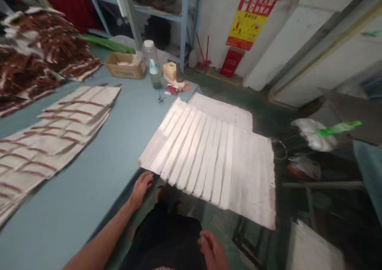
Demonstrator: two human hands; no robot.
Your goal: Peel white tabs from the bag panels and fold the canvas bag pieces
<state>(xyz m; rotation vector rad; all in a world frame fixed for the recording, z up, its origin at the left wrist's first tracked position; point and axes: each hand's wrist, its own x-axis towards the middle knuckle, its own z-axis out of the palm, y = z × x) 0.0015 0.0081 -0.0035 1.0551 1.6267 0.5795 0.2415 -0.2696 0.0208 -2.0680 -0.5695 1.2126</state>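
A pale board [253, 170] juts out past the corner of the blue-grey table. Several white strips [198, 154] lie side by side across it. My left hand [142, 188] is at the board's near left edge, beside the table edge. Its fingers are loosely stretched, and nothing shows in them; whether the tips touch the board I cannot tell. Low in the view, in front of dark clothing, my right hand [213, 250] is closed with its fingers curled in, and no object shows in it. Another pale sheet [227, 109] shows under the board's far side.
On the table [119, 131] lie pale cloth pieces with brown strips [68, 123] and a brown-and-white pile [44, 43]. A cardboard box [125, 71] and a clear bottle [153, 67] stand at the back. A metal frame [250, 246] is below the board.
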